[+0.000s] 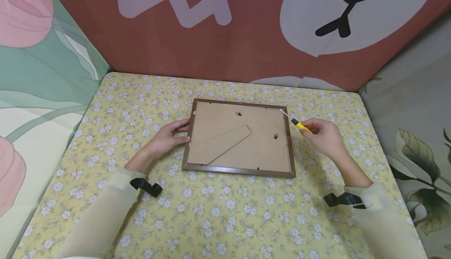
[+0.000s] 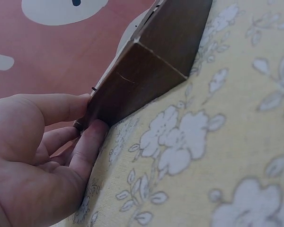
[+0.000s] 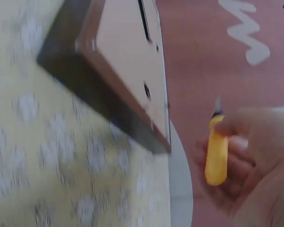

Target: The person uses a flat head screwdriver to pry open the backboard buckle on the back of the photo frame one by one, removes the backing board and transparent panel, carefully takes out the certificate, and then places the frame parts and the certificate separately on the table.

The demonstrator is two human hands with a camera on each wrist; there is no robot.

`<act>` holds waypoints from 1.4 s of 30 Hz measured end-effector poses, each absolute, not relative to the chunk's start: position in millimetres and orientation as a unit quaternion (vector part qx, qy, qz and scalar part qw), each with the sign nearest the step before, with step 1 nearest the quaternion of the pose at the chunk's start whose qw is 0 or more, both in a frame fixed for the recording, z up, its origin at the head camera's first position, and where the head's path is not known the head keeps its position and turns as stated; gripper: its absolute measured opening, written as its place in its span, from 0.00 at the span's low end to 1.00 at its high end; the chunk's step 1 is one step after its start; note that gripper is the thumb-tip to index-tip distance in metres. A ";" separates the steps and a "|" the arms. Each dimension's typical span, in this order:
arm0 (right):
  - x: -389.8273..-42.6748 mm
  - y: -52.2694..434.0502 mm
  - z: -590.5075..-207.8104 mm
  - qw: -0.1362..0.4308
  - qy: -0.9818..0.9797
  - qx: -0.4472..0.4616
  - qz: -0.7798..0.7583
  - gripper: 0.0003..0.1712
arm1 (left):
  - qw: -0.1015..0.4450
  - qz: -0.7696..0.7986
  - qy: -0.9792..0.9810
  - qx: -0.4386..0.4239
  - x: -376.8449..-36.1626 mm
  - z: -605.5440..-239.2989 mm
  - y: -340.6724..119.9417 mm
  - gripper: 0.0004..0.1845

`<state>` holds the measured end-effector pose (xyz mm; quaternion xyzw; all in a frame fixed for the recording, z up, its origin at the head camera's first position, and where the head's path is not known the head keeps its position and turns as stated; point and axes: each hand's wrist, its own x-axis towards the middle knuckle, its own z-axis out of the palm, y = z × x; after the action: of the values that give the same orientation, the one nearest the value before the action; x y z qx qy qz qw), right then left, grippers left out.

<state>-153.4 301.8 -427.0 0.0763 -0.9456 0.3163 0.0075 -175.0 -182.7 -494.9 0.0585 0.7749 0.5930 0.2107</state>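
**Two hands working at a face-down picture frame**

Nearest the head camera, two pale sleeves are reaching in from the near edge, each wearing a black strap at the wrist. The left hand is lying against the left side of the picture frame, which is sitting face down in the middle of the counter. In the left wrist view its thumb and fingers are pinching the frame's dark brown edge close to a corner, with the rest of the hand resting on the cloth.

The right hand is hovering just off the frame's right side, near its far right corner. It is gripping a small screwdriver by the yellow handle, fingers curled round it, with the thin metal tip pointing at that far right corner. Whether the tip is touching the frame cannot be told; the right wrist view is blurred.

On the frame itself, the tan backing board is facing up, carrying a folded-flat stand lying diagonally across its left half and two small dark hangers near the far and right edges. Under the frame, a yellow cloth printed with white flowers is covering the counter. Behind the frame, a red-brown backdrop with pale shapes is standing upright.
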 end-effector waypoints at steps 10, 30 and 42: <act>-147.2 354.0 -440.8 -0.037 -0.968 -0.063 0.240 0.23 | 0.211 0.597 0.772 0.058 -173.9 -497.5 -180.0 0.38; -136.1 362.5 -466.2 -0.039 -0.967 -0.127 0.216 0.26 | 0.198 0.589 0.781 0.059 -171.7 -496.0 -179.4 0.38; -145.0 360.2 -457.1 -0.067 -0.972 -0.117 0.194 0.38 | 0.159 0.574 0.798 0.094 -153.4 -497.3 -178.0 0.36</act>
<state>-145.0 360.2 -457.1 -0.1167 -0.9717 0.1941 -0.0666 -153.4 -178.0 -497.3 0.0941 0.7980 0.5736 0.1587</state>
